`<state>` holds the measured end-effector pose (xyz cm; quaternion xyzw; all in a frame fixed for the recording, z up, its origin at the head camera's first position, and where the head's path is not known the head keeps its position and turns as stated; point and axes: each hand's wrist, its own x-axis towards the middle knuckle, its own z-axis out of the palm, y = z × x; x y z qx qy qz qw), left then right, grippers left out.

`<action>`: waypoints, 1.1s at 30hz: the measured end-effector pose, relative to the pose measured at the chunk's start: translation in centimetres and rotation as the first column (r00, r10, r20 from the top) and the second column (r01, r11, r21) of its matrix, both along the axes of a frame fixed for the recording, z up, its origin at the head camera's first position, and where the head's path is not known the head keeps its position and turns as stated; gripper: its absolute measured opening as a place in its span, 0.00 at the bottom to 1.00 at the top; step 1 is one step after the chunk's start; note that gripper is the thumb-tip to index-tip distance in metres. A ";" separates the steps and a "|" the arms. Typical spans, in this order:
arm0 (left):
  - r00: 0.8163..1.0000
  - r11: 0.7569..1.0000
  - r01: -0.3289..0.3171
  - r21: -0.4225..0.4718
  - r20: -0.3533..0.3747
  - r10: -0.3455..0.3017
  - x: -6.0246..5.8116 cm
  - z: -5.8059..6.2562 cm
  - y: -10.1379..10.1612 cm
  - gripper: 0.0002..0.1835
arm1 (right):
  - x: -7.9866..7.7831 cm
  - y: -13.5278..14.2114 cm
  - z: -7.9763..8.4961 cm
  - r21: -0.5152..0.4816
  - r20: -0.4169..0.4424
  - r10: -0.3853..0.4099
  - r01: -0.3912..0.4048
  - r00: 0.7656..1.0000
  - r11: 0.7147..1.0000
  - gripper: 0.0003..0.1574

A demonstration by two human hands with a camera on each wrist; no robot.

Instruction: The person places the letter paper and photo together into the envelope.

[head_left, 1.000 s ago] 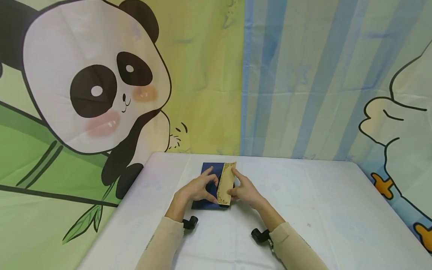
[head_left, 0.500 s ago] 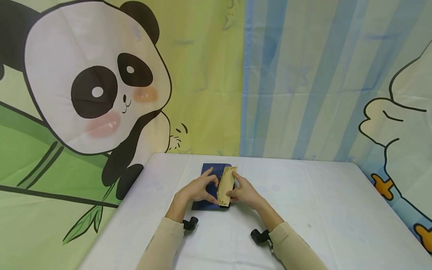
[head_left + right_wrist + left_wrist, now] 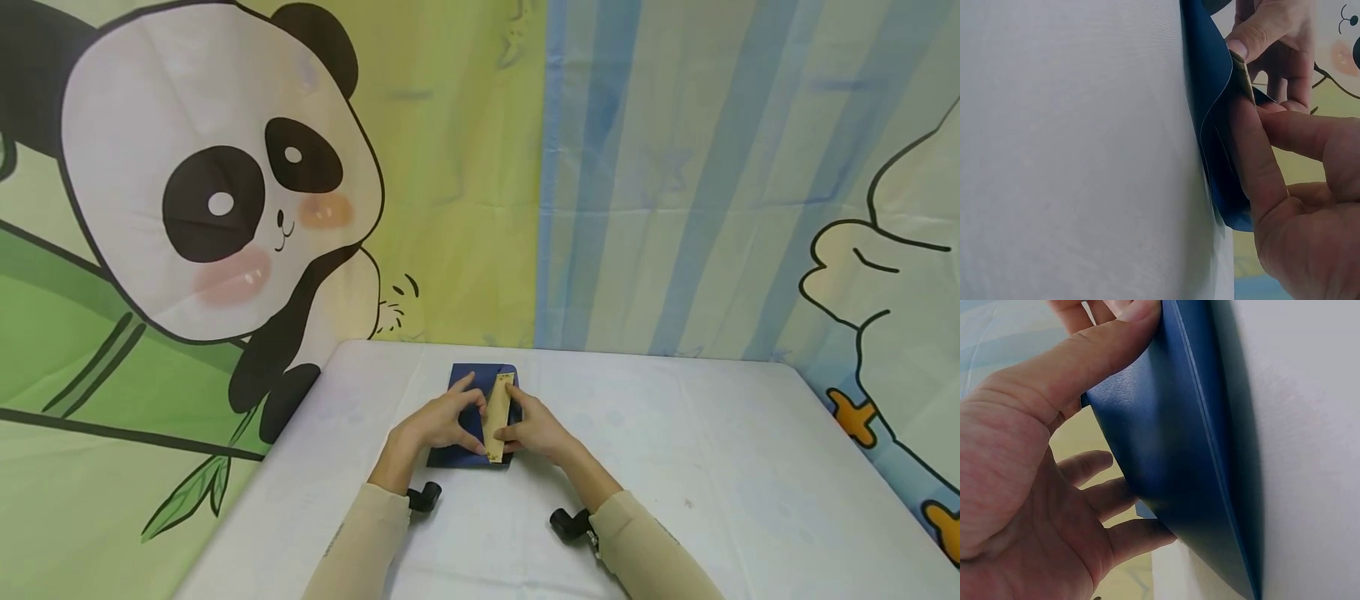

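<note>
A dark blue, flat paper sleeve (image 3: 480, 372) lies on the white table in the head view. Part of a cream card (image 3: 497, 417) with speckled gold ends stands out of it as a narrow upright strip. My left hand (image 3: 444, 419) pinches the sleeve by its opening; in the left wrist view the thumb bends over the blue face (image 3: 1147, 444) with fingers behind it. From the right, my right hand (image 3: 542, 429) pinches the card between thumb and fingers. The right wrist view has the card's edge (image 3: 1244, 72) beside the curved blue paper (image 3: 1207, 69). The card's other part is hidden.
The white-covered table (image 3: 675, 467) extends around the sleeve on all sides. Behind it hangs a printed curtain (image 3: 450, 208) with a panda. A black wrist camera (image 3: 424, 497) sits below the left hand, another (image 3: 570, 525) below the right.
My right hand has shifted left with the card, and less of the card's width shows. More blue shows right of it. My left hand stays in nearly the same place.
</note>
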<state>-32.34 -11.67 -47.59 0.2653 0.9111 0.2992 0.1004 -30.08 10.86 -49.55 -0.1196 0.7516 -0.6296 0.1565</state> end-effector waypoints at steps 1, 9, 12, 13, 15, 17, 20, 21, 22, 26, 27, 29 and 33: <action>1.000 1.000 0.002 -0.003 -0.004 -0.002 0.0 0.0 0.0 0.29 | 0.0 0.0 0.0 0.003 -0.004 0.000 0.000 1.000 1.000 0.62; 1.000 1.000 0.014 -0.010 -0.022 -0.014 -0.2 0.0 0.0 0.29 | -0.1 -0.1 0.2 0.027 -0.017 -0.004 0.004 1.000 1.000 0.62; 1.000 1.000 0.013 -0.009 -0.025 -0.013 -0.3 -0.1 0.0 0.29 | -0.1 -0.1 0.2 0.032 -0.019 -0.009 0.009 1.000 0.999 0.62; 1.000 1.000 0.013 -0.011 -0.025 -0.013 -0.3 -0.2 0.0 0.29 | -0.1 -0.1 0.2 0.035 -0.018 -0.011 0.012 1.000 0.999 0.62; 1.000 1.000 0.012 -0.012 -0.021 -0.012 -0.3 -0.1 0.0 0.29 | -0.1 0.0 0.2 0.042 -0.014 -0.013 0.013 1.000 0.999 0.61; 1.000 1.000 0.011 -0.014 -0.017 -0.011 -0.2 -0.1 0.0 0.29 | -0.1 0.0 0.1 0.048 -0.010 -0.012 0.013 1.000 0.999 0.61; 1.000 1.000 0.010 -0.016 -0.011 -0.010 -0.1 -0.1 0.0 0.29 | -0.1 0.0 0.1 0.050 -0.005 -0.003 0.003 1.000 0.999 0.60; 1.000 1.000 0.010 -0.019 -0.010 -0.010 -0.1 -0.1 0.0 0.29 | -0.1 0.0 0.1 0.049 -0.004 0.001 -0.001 1.000 0.999 0.60; 1.000 1.000 0.010 -0.018 -0.011 -0.010 -0.2 -0.1 0.0 0.29 | -0.1 0.0 0.2 0.050 -0.007 0.007 -0.006 1.000 0.999 0.59; 1.000 1.000 0.002 -0.025 -0.007 -0.002 -0.2 -0.1 0.0 0.30 | -0.1 -0.2 0.5 0.057 -0.017 0.022 -0.021 1.000 0.998 0.59; 1.000 1.000 0.001 -0.025 -0.006 -0.001 -0.3 -0.1 0.0 0.30 | -0.1 -0.2 0.5 0.060 -0.018 0.023 -0.022 1.000 0.998 0.60; 1.000 1.000 0.001 -0.022 -0.006 -0.001 -0.2 -0.1 0.0 0.30 | -0.1 -0.4 0.5 0.065 -0.020 0.022 -0.021 1.000 0.998 0.60; 1.000 1.000 0.006 -0.010 -0.009 -0.006 -0.2 -0.1 0.0 0.30 | -0.4 -0.6 0.4 0.066 -0.012 0.016 -0.015 1.000 0.998 0.60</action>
